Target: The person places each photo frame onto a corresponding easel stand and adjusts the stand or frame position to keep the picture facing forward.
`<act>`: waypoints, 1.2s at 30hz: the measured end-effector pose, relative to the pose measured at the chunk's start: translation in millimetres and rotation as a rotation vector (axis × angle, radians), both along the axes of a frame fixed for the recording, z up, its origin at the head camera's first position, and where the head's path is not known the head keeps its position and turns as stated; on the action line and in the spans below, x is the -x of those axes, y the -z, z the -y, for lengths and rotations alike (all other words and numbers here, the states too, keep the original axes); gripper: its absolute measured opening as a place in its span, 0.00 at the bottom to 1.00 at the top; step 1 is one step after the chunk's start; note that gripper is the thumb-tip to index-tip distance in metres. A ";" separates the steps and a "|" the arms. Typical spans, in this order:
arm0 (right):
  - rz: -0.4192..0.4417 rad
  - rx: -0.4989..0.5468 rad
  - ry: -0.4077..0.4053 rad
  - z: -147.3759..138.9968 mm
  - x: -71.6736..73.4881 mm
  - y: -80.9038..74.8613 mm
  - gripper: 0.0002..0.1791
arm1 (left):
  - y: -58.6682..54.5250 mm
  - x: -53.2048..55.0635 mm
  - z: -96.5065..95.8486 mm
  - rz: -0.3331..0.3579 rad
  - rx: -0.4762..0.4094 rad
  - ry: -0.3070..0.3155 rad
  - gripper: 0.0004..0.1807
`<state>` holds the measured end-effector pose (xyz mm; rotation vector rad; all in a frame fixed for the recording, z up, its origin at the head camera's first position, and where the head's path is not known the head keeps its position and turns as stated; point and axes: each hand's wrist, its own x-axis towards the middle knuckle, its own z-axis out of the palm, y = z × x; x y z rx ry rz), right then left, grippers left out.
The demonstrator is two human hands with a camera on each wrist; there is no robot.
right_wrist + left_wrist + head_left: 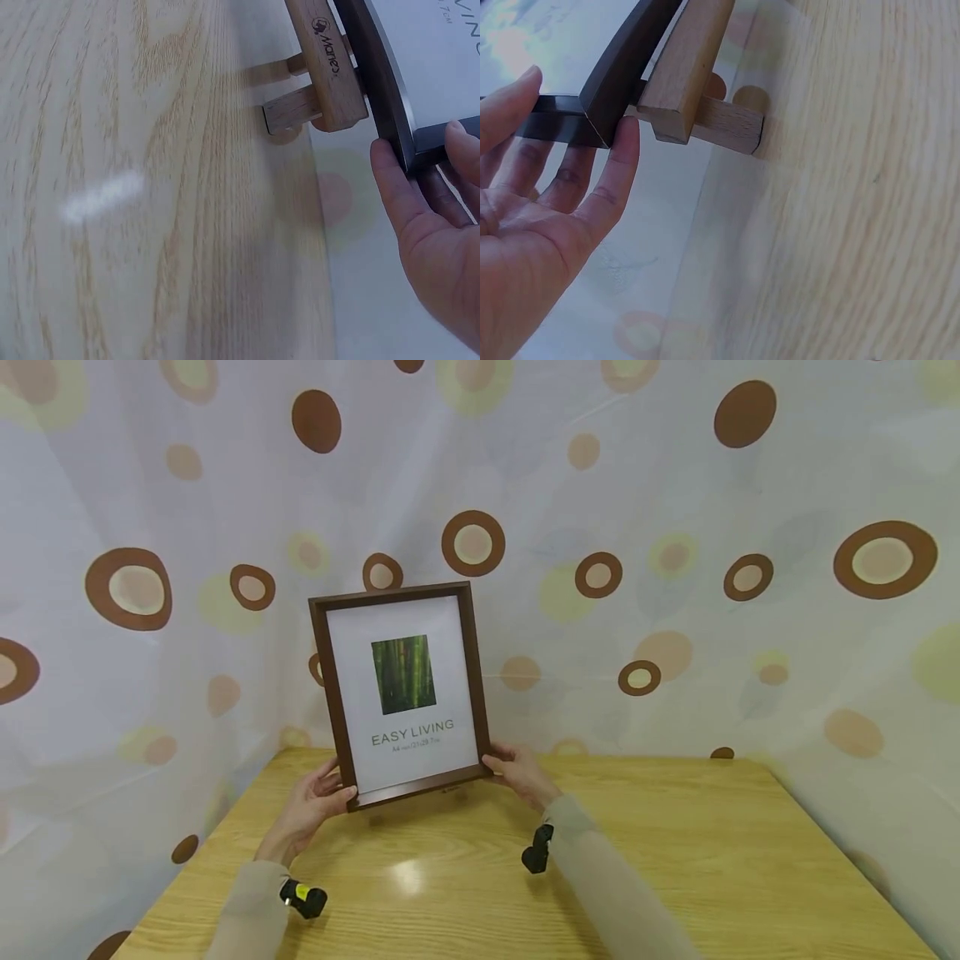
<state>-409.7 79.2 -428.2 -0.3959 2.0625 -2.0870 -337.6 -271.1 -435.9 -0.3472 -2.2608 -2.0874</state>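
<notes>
A dark brown picture frame (334, 702) stands near the back of the table, its right side higher than its left in the head view. Behind its pane is a white sheet printed with a green bamboo picture and "EASY LIVING". My left hand (311, 802) grips the lower left corner, thumb in front and fingers behind. At the lower right corner my right hand (521, 775) holds the frame the same way. Close under the bottom edge, a wooden stand (682, 82) shows in the left wrist view. Its ledge (330, 75) bears dark lettering in the right wrist view. The frame hides most of this stand from the head camera.
The light wooden table (675, 860) reaches back to a pale curtain (540, 460) with brown and green circles. Small black devices (536, 852) sit on both wrists.
</notes>
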 end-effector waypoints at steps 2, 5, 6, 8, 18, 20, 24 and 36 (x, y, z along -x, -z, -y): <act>-0.009 0.003 -0.002 1.4 0.7 2.4 0.29 | 0.9 0.5 0.7 0.008 0.002 0.000 0.43; 0.000 0.025 0.002 3.7 1.8 6.3 0.29 | 3.1 1.0 1.6 0.022 -0.003 -0.002 0.43; -0.002 0.028 0.005 4.4 1.9 7.4 0.29 | 4.0 1.2 2.0 0.026 -0.002 0.000 0.43; 0.006 0.037 0.016 5.8 0.6 10.8 0.29 | 7.0 0.4 2.6 0.041 0.001 -0.005 0.44; 0.040 0.026 0.023 14.3 -2.3 16.9 0.30 | 8.5 2.8 -3.9 0.068 0.145 -0.052 0.34; 0.049 0.022 0.023 16.4 -2.1 18.1 0.30 | 9.5 2.8 -5.0 0.078 0.173 -0.078 0.33; 0.059 0.021 0.009 19.7 -0.2 17.8 0.29 | 9.5 3.6 -6.4 0.108 0.223 -0.147 0.32; 0.063 0.039 0.024 19.5 1.4 19.9 0.27 | 13.3 3.7 -16.1 0.159 0.151 -0.201 0.31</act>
